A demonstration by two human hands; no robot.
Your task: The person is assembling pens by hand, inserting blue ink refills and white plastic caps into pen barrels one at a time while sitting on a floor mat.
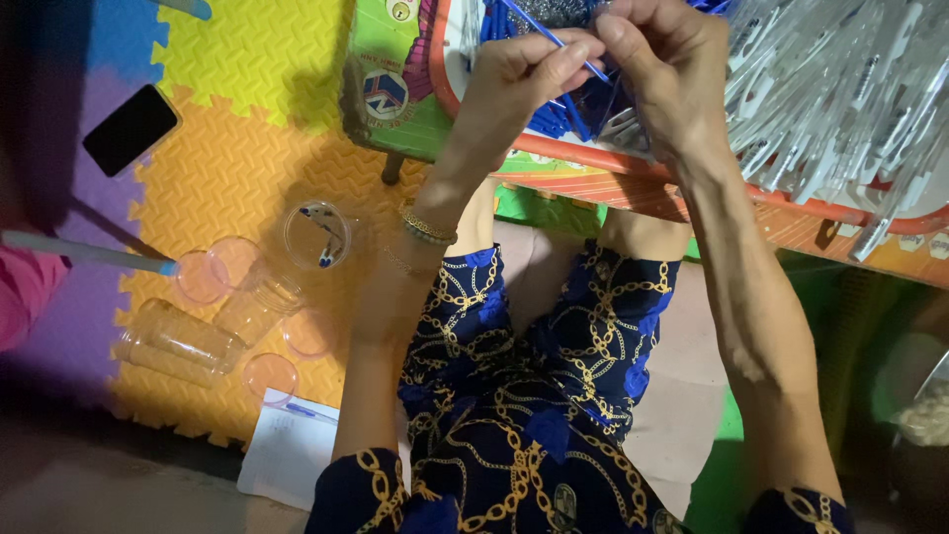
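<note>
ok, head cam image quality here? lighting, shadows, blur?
Head view: light uneven, brightest on the left hand, right hand and the pile of clear pen barrels; glare streaks there. Left edge and bottom corners fall into deep shadow, dimming the foam mat. The plastic cups look soft. Slight wide-angle stretch at the frame edges.

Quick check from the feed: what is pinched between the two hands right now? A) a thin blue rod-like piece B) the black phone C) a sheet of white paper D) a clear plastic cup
A: the left hand and right hand meet on a thin blue rod above the red tray; the clear cups and phone lie untouched on the foam mat.
</note>
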